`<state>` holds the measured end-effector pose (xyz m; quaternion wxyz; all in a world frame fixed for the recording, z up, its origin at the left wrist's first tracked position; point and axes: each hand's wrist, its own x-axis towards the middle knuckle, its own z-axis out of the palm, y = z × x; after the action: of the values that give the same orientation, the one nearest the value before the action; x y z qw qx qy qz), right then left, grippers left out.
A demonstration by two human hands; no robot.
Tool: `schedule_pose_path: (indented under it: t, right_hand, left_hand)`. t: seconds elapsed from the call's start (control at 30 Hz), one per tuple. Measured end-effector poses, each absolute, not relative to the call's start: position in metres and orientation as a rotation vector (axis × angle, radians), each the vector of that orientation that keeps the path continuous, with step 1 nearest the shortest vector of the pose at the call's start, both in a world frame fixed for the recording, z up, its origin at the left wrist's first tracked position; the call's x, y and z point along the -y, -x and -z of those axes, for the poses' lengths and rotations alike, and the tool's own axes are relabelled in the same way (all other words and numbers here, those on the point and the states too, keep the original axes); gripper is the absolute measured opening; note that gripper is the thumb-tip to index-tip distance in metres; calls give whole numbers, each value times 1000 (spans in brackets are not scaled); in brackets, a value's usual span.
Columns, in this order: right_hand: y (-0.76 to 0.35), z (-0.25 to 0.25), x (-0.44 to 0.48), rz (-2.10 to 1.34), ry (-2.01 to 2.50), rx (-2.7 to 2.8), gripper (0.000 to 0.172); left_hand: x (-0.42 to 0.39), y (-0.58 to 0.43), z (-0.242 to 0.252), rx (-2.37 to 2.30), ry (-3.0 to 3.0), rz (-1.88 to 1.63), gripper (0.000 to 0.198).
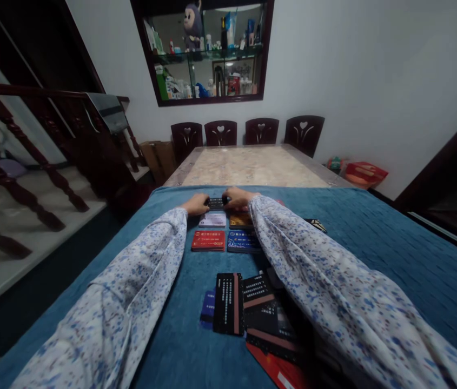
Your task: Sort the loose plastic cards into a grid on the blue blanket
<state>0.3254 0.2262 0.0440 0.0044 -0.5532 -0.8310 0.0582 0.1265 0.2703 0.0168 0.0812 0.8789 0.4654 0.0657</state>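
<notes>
Out at the far part of the blue cloth, a black card with pale print lies between my two hands. My left hand closes its fingertips on the card's left end. Curled over the right end is my right hand, also gripping it. Just nearer are a pale lilac card stack and a gold card stack. Below those sit a red card stack and a blue card stack, the latter partly under my right sleeve. Closer to me, loose black cards overlap in a spread pile.
A blue cloth covers the near table. Beyond it shows the marble-patterned tabletop. Another dark card lies right of my right forearm. Several chairs line the wall; a wooden railing stands at left.
</notes>
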Motion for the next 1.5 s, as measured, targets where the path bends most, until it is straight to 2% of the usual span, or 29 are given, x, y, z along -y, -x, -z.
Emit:
schedule_pose_path:
  t: [0.23,0.63,0.9,1.1,1.3,1.5]
  right_hand:
    - [-328,-43,-226,-338,1755,2551,36]
    - [-331,-36,-240,-138,1728,2647,42]
    - [-325,-35,-241,-15,1756,2671,35]
    - [-330,-34,-241,-58,1721,2670,45]
    - [-333,-34,-238,-46,1747,2642,64]
    - [-340,-37,-233,-21,1748,2631,65]
  left_hand:
    - [-273,-124,-19,-1369,-2649,-110,37]
    - [-277,-124,-21,-1337,-2621,-80,39]
    - [-282,-125,-19,-1365,-2598,-80,39]
    - [-282,-121,-16,-1366,-2612,-136,43]
    - [-281,-120,-15,-1386,-2627,-155,52]
    - [-275,-116,-16,-1409,-2600,-208,63]
